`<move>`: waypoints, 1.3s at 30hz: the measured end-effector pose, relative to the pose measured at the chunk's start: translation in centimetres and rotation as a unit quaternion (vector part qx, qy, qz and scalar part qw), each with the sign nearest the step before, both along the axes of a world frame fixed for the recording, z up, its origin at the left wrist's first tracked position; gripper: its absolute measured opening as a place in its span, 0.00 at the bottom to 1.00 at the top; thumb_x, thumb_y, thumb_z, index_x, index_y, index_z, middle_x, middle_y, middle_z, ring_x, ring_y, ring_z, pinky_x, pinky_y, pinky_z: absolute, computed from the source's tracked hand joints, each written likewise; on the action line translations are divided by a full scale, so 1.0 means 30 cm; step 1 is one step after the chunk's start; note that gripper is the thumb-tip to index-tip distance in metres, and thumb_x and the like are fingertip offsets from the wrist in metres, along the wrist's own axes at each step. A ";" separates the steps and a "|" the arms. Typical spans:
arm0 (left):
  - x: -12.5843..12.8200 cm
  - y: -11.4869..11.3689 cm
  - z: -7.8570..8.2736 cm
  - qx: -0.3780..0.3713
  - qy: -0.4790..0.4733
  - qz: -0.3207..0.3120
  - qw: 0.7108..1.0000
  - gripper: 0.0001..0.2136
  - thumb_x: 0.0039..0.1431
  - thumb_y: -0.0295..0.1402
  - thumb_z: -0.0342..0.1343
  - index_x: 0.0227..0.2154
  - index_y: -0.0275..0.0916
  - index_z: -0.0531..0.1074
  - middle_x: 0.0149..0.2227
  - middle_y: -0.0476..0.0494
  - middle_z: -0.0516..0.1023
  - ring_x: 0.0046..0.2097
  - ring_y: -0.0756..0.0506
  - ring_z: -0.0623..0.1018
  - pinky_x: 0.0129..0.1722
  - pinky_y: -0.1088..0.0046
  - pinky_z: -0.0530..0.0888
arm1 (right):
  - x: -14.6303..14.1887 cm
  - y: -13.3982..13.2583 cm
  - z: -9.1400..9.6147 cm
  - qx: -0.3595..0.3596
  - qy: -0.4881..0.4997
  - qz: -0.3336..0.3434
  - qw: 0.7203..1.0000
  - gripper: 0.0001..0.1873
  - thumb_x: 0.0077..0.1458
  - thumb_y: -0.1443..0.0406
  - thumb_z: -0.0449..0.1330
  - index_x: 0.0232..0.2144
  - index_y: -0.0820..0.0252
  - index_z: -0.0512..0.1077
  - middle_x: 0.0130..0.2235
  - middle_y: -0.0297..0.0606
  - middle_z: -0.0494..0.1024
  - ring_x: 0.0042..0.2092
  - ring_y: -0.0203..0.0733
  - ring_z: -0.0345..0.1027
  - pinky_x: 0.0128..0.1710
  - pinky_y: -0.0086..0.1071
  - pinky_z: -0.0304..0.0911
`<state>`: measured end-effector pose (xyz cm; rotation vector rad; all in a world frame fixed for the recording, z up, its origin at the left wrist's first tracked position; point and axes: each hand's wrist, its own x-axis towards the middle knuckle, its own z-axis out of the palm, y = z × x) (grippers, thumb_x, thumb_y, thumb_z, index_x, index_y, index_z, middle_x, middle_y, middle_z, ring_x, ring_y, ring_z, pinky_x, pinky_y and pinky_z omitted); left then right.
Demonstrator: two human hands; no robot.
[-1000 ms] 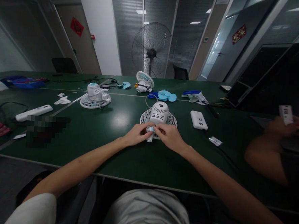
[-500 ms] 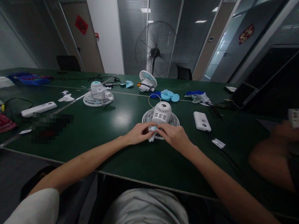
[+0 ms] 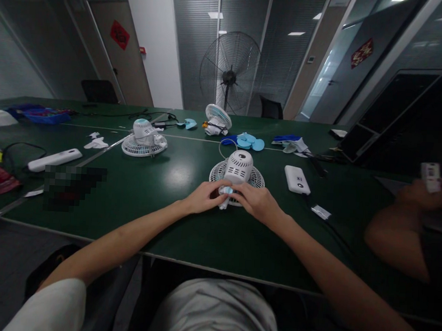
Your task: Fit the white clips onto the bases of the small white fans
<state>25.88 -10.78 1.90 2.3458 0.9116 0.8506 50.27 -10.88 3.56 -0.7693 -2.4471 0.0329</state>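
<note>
A small white fan (image 3: 237, 169) lies face down on the green table (image 3: 209, 234), its round motor housing pointing up. My left hand (image 3: 203, 198) and my right hand (image 3: 254, 201) meet at the fan's near edge. Both pinch a small white and light blue part (image 3: 225, 193) attached to the fan's base. The fingers of both hands are curled closed around that part, which they mostly hide.
A second face-down fan (image 3: 144, 140) lies to the left, a third (image 3: 216, 119) farther back beside blue fan blades (image 3: 248, 141). A white power bank (image 3: 297, 179) with a cable rests at right. Another person's arm (image 3: 400, 231) holds a small white device (image 3: 430, 177) at far right. A white remote-shaped bar (image 3: 54, 159) sits left.
My hands have stayed on the part at the fan's edge with only slight finger shifts. The view has shifted a little, and the other person's hand with the device moved slightly.
</note>
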 end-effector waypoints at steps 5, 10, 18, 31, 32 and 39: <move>0.005 -0.005 0.009 0.008 0.010 -0.004 1.000 0.18 0.72 0.43 0.49 0.59 0.40 0.68 0.46 0.43 0.79 0.37 0.46 0.76 0.40 0.70 0.72 | -0.056 -0.021 0.010 -0.209 0.105 -0.045 0.971 0.18 0.72 0.53 0.51 0.36 0.58 0.71 0.27 0.32 0.77 0.23 0.35 0.71 0.23 0.29 0.64; 0.004 -0.001 0.004 0.012 0.004 0.003 1.000 0.19 0.72 0.43 0.50 0.58 0.40 0.68 0.45 0.43 0.79 0.37 0.47 0.76 0.39 0.71 0.72 | -0.041 -0.022 -0.005 -0.110 0.075 -0.039 0.990 0.14 0.71 0.56 0.53 0.45 0.59 0.72 0.35 0.38 0.80 0.31 0.38 0.75 0.30 0.32 0.68; -0.001 0.003 -0.010 0.010 -0.010 0.005 1.000 0.19 0.71 0.43 0.51 0.59 0.40 0.68 0.48 0.42 0.79 0.36 0.47 0.76 0.38 0.71 0.73 | 0.008 0.003 -0.028 0.035 -0.031 -0.010 0.999 0.20 0.73 0.58 0.51 0.61 0.57 0.66 0.51 0.46 0.79 0.44 0.46 0.76 0.36 0.35 0.70; 0.002 -0.002 0.005 0.004 -0.005 -0.011 1.000 0.19 0.72 0.43 0.50 0.59 0.40 0.67 0.45 0.43 0.79 0.36 0.47 0.76 0.38 0.71 0.72 | 0.006 -0.004 -0.009 -0.004 0.011 -0.006 1.000 0.18 0.70 0.59 0.55 0.58 0.58 0.68 0.47 0.43 0.80 0.38 0.42 0.75 0.36 0.35 0.69; 0.002 -0.002 0.005 0.003 -0.008 -0.013 1.000 0.18 0.72 0.43 0.50 0.59 0.40 0.68 0.46 0.43 0.79 0.36 0.47 0.76 0.38 0.71 0.72 | 0.020 0.003 -0.007 0.007 -0.008 0.011 1.000 0.18 0.70 0.59 0.55 0.59 0.56 0.67 0.49 0.43 0.79 0.40 0.43 0.75 0.37 0.35 0.69; 0.005 -0.002 -0.003 0.014 0.003 -0.006 1.000 0.18 0.72 0.43 0.50 0.58 0.40 0.68 0.48 0.42 0.79 0.37 0.47 0.77 0.39 0.71 0.72 | -0.001 0.013 -0.016 0.043 -0.033 -0.027 0.998 0.14 0.73 0.59 0.51 0.47 0.60 0.74 0.43 0.42 0.80 0.38 0.41 0.74 0.34 0.33 0.63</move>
